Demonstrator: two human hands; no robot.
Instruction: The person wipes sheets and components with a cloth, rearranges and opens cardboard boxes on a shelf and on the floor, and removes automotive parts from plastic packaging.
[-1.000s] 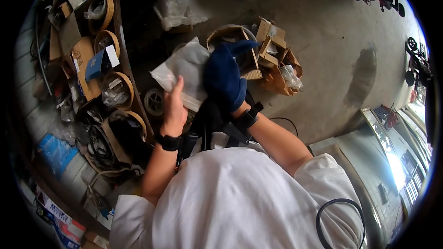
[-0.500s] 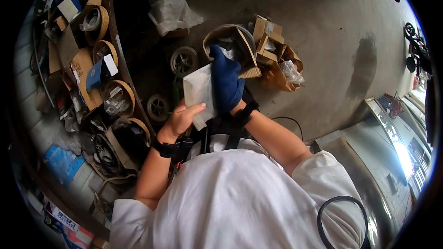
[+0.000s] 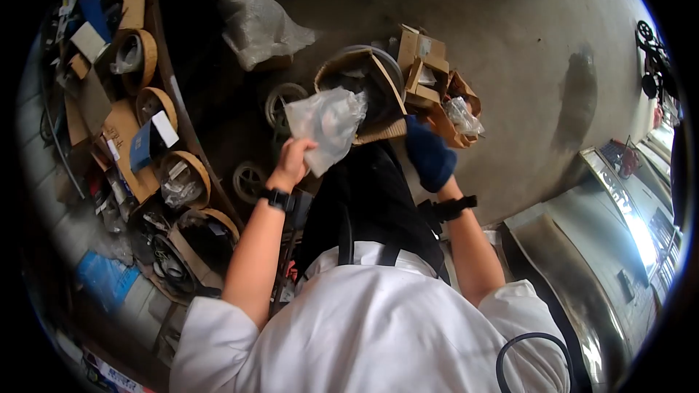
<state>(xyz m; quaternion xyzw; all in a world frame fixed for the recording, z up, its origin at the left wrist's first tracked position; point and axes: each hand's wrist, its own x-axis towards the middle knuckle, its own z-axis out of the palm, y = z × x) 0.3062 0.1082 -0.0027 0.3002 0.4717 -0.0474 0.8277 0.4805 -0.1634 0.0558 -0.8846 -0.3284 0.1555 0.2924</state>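
Observation:
My left hand point(image 3: 293, 164) is closed on the lower left edge of a clear plastic bag point(image 3: 328, 124), with the thumb on top. The bag hangs in front of an open cardboard box point(image 3: 386, 129) on the floor, and its contents are too blurred to make out. My right hand is covered by a dark blue fabric glove point(image 3: 431, 154) and is apart from the bag, near the box's right corner. The fabric hides the fingers, so whether they hold anything does not show.
Small open cartons point(image 3: 422, 65) and a brown paper bag point(image 3: 462, 102) with clear plastic inside stand beyond my right hand. A wheel point(image 3: 249, 180) is at lower left. Shelving point(image 3: 171, 73) with round bins lines the left. A bubble-wrapped bundle point(image 3: 258, 18) lies ahead.
My gloved right hand has moved off the plastic bag, to the right and lower. My left hand keeps hold of the bag, which has spread out toward the box.

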